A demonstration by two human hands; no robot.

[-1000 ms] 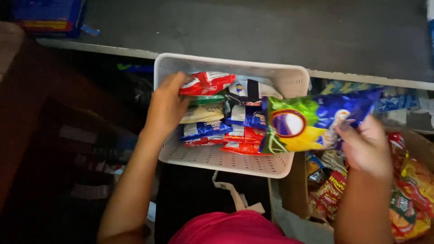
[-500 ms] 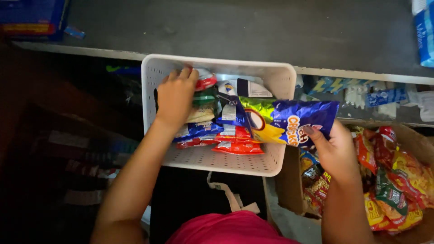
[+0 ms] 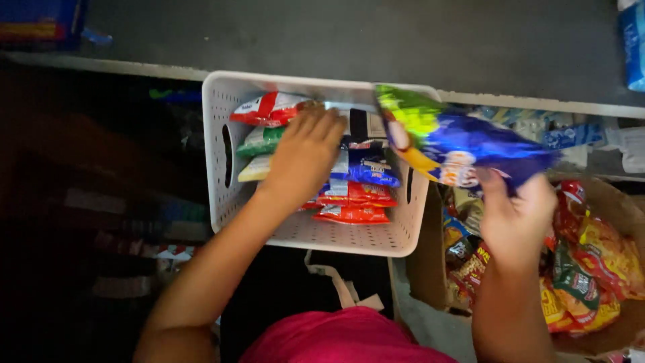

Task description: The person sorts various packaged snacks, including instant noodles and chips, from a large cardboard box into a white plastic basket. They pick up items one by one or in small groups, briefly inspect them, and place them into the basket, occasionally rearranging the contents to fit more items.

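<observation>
Snack bag [image 3: 463, 144], blue and green, gripped in the closed right hand [image 3: 514, 218] just right of the white basket [image 3: 316, 235], not yet inside. Left hand [image 3: 306, 158] lies flat, open, on packets [image 3: 356, 195] already stacked; more packets fill the box [image 3: 591, 262] right of the basket.

The blue, green and yellow snack bag [image 3: 463, 144] hangs tilted in the air, pinched at its lower edge by the right hand [image 3: 514, 218], its green end up and away from that hand, over the far right corner of the white perforated basket [image 3: 222, 195]. Under the left hand [image 3: 302, 158] sit rows of small packets [image 3: 353, 195], red, blue and green, standing on edge inside the basket.
</observation>
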